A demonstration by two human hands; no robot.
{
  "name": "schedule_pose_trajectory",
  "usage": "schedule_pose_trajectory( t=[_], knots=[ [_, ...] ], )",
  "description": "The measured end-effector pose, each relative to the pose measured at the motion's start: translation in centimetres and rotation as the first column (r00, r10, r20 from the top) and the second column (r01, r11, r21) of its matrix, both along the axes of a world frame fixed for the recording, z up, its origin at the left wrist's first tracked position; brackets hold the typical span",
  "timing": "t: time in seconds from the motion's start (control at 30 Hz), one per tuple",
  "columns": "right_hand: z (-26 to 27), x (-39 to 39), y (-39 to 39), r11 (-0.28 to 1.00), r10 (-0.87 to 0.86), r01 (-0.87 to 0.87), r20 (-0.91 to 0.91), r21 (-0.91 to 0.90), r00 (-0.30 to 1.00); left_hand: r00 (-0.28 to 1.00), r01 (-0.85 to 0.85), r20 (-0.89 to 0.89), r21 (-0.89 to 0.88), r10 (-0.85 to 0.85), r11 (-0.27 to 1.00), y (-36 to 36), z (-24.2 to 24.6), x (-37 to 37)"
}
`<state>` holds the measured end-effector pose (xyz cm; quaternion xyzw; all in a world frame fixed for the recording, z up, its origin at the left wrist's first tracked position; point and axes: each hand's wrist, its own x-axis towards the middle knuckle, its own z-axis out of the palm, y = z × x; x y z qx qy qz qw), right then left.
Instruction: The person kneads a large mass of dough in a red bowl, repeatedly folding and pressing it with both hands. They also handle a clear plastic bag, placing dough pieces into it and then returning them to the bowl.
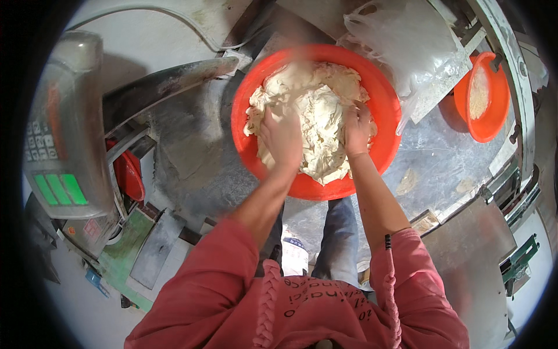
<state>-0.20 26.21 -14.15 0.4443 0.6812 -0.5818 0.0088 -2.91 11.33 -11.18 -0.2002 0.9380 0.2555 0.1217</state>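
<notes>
A large mass of pale, rough-surfaced dough (322, 126) fills much of a wide orange-red plastic basin (381, 144) in front of me. My left hand (282, 137), blurred, grips the left side of a raised lump in the middle, with its fingertips hidden in the dough. On the lump's right side, my right hand (356, 128) has its fingers curled into the dough. More dough lies spread behind and beside the lump, up against the basin's far wall.
A smaller orange basin (501, 118) holding pale crumbly material is at the right. A clear plastic bag (405, 48) lies beyond the dough basin. At the left stands a device with keypad and green display (65, 187). A metal panel (471, 248) is at the lower right.
</notes>
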Motion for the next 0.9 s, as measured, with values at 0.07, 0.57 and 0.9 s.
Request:
schedule_pose_trajectory(
  t=[0.07, 0.57, 0.9],
  knots=[
    [0.8, 1.0, -1.0, 0.975, -0.197, 0.194, -0.014, -0.109, 0.980, 1.000, -0.011, 0.027, 0.092, 0.009, 0.996, 0.8, 1.2, 2.2],
    [2.2, 0.1, -5.6, 0.949, -0.072, -0.058, 0.392, 0.309, 0.917, 0.980, 0.197, -0.007, 0.050, -0.197, 0.979, -1.4, -5.2, 1.8],
    [2.0, 0.4, -5.2, 0.948, -0.138, 0.033, 0.314, 0.318, 0.939, 0.898, 0.432, -0.117, 0.425, -0.424, 0.796, -2.4, -0.9, 1.8]
  ],
)
